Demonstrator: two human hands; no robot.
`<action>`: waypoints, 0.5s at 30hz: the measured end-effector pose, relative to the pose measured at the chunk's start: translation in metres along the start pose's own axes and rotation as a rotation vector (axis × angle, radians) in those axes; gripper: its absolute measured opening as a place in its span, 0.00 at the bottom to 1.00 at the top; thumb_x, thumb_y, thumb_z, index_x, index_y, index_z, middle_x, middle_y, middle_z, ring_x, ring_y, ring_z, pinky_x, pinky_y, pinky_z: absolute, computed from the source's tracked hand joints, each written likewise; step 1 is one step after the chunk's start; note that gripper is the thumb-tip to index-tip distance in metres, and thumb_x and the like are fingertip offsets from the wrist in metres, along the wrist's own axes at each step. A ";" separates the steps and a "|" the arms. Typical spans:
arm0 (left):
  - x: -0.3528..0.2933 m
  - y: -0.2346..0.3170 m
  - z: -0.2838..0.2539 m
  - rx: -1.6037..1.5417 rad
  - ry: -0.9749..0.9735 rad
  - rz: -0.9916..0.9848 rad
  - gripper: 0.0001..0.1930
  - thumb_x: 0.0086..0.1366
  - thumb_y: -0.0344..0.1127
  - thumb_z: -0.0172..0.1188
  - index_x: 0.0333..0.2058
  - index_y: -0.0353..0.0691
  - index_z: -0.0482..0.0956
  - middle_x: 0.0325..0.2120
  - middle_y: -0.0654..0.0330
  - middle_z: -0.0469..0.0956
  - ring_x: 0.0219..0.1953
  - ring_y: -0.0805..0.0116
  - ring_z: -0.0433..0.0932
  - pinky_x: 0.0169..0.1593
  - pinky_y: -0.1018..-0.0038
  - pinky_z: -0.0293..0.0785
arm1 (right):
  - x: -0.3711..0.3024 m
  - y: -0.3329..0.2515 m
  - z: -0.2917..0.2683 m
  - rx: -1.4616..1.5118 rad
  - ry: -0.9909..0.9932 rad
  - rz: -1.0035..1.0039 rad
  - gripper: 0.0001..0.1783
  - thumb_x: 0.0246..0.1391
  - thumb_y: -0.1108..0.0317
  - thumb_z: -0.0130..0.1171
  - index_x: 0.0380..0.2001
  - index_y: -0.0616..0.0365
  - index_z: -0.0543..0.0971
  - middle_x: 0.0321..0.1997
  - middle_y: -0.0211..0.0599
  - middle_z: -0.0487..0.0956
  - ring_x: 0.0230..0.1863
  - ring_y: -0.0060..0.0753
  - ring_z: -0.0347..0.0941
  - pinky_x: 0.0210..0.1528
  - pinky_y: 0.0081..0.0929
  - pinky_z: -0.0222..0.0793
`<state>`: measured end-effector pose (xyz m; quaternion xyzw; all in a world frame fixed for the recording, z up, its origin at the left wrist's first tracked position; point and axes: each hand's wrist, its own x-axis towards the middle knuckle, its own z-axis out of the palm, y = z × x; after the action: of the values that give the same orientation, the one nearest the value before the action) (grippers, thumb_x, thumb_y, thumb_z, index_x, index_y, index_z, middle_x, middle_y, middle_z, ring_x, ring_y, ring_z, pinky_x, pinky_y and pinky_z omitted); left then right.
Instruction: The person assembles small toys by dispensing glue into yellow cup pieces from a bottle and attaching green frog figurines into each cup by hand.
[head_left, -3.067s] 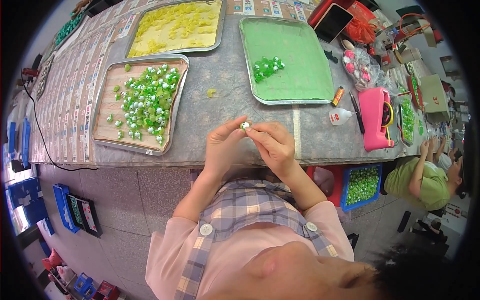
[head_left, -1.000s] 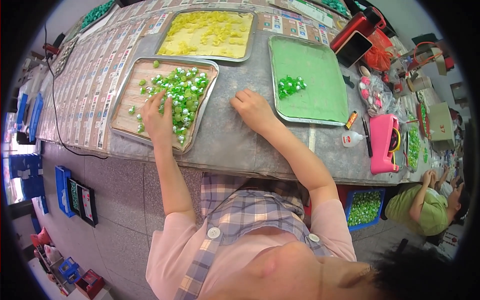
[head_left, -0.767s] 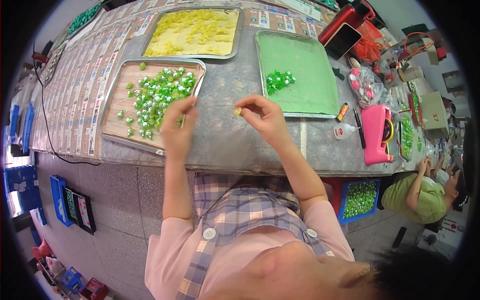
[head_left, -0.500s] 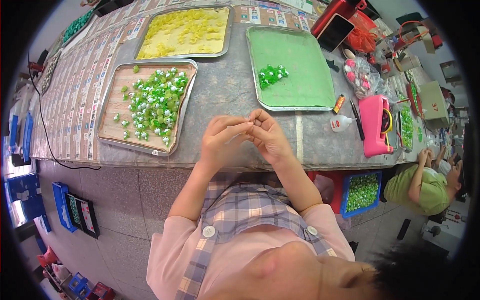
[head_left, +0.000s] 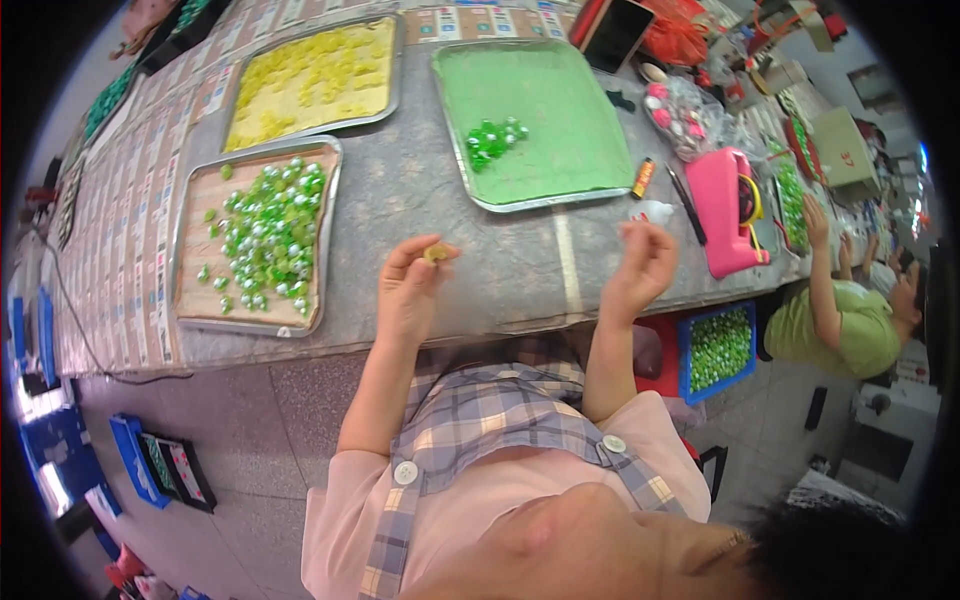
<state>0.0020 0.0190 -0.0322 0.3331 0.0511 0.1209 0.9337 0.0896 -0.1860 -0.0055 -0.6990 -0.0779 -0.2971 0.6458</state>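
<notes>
A small yellow-green piece (head_left: 437, 253) is pinched between the thumb and fingers of my left hand (head_left: 408, 290), held over the front of the table. My right hand (head_left: 640, 268) is raised further right, its fingers curled and blurred, close to a small white squeeze bottle (head_left: 655, 211). Whether the fingers touch the bottle cannot be made out. To the left, a metal tray (head_left: 190, 290) carries a heap of green pieces with white-and-black eye-like balls (head_left: 270, 235). A green-lined tray (head_left: 560, 120) holds a small cluster of similar green pieces (head_left: 492, 143).
Behind lies a tray of yellow pieces (head_left: 315, 75). On the right are a black pen (head_left: 686, 205), an orange-and-black tube (head_left: 643, 178), a pink tape dispenser (head_left: 722, 215) and a phone (head_left: 617, 35). A blue crate (head_left: 685, 365) of green pieces stands below the table edge; a person in green (head_left: 840, 320) sits beyond.
My hands have come apart. The left moved left with the small yellow-green piece; the right went right to the squeeze bottle. The whole view has shifted, and the seated person's arm is raised.
</notes>
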 end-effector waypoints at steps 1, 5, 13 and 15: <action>0.000 0.000 -0.005 -0.078 -0.011 -0.027 0.14 0.52 0.35 0.57 0.37 0.39 0.71 0.33 0.54 0.73 0.33 0.72 0.71 0.35 0.82 0.68 | 0.012 0.003 -0.009 -0.052 0.153 -0.045 0.07 0.47 0.76 0.50 0.32 0.62 0.67 0.32 0.36 0.70 0.35 0.23 0.66 0.38 0.18 0.62; 0.003 0.000 -0.007 -0.214 0.015 -0.139 0.13 0.52 0.33 0.56 0.37 0.40 0.70 0.36 0.51 0.72 0.30 0.75 0.71 0.30 0.84 0.70 | 0.043 0.044 -0.051 -0.400 0.149 -0.061 0.21 0.41 0.70 0.58 0.40 0.64 0.66 0.40 0.39 0.69 0.41 0.30 0.64 0.41 0.24 0.60; 0.000 0.000 0.003 -0.240 0.046 -0.239 0.14 0.51 0.33 0.58 0.37 0.40 0.70 0.38 0.53 0.70 0.30 0.77 0.71 0.32 0.83 0.70 | 0.041 0.059 -0.045 -0.431 -0.230 0.179 0.22 0.41 0.63 0.59 0.39 0.64 0.68 0.37 0.37 0.72 0.36 0.30 0.67 0.39 0.26 0.62; 0.000 -0.003 0.003 -0.220 0.066 -0.235 0.14 0.51 0.35 0.58 0.37 0.41 0.70 0.38 0.54 0.70 0.30 0.77 0.71 0.33 0.83 0.69 | 0.030 0.028 -0.021 0.008 -0.115 0.279 0.19 0.44 0.61 0.57 0.36 0.64 0.69 0.34 0.33 0.71 0.30 0.19 0.66 0.31 0.17 0.62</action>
<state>0.0028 0.0143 -0.0319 0.2164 0.1068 0.0265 0.9701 0.1215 -0.2187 -0.0142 -0.7164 -0.0181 -0.1638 0.6780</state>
